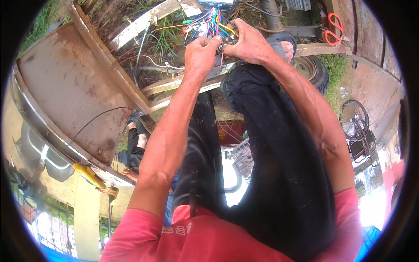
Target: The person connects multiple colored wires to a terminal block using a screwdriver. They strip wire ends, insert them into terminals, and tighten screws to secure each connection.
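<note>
Both my hands meet at a bundle of coloured wires (212, 24) that runs down from a dark box (217, 2) at the top edge. My left hand (200, 53) pinches a thin wire between thumb and fingertips. Close beside it, my right hand (247, 43) is closed around a small dark part with wires, perhaps a connector; its kind is mostly hidden by the fingers. A brownish wire end hangs below the fingertips. Yellow, blue, red and white wires fan out above the hands.
Rusty metal frame bars (109, 59) and a brown panel (65, 83) lie at left. Orange-handled scissors (334, 30) rest on the frame at right, above a wheel (307, 70). A yellow tool (89, 175) sits at lower left. Another person's leg (142, 139) shows behind the panel.
</note>
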`<state>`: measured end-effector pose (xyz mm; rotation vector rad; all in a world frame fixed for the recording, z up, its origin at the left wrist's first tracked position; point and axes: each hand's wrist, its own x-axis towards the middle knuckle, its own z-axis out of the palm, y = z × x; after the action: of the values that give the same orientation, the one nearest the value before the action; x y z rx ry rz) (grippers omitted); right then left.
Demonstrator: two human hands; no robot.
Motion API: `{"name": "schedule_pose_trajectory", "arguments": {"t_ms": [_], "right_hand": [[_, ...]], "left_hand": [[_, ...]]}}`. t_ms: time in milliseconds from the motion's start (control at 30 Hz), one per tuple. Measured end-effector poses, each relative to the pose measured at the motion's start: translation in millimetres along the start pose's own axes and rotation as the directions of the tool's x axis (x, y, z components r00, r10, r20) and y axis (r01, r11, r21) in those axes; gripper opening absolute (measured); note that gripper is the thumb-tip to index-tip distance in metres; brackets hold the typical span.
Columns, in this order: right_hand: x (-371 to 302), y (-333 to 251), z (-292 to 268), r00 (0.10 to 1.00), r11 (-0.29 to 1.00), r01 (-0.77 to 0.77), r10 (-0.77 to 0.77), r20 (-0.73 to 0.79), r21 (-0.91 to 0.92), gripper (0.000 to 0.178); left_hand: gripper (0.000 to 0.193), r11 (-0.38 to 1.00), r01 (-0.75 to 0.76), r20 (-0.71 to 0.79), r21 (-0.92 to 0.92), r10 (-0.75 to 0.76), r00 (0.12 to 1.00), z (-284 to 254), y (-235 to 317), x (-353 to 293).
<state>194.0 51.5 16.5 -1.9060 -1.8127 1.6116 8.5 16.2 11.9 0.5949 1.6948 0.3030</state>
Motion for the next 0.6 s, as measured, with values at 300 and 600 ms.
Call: {"name": "schedule_pose_trajectory", "arguments": {"t_ms": [300,600], "right_hand": [[0.2,-14.2,-2.7,1.0,0.991,-0.016,0.015,-0.006,-0.136,0.069],[-0.5,-13.2,4.0,0.997,0.993,-0.078,0.076,-0.024,-0.086,0.069]], "left_hand": [[0.043,0.994,-0.001,0.046,-0.113,0.007,0.999,0.6,-5.5,-0.8],[0.029,0.99,0.003,0.144,-0.144,0.018,0.989,-20.8,-6.3,-22.3]]}}
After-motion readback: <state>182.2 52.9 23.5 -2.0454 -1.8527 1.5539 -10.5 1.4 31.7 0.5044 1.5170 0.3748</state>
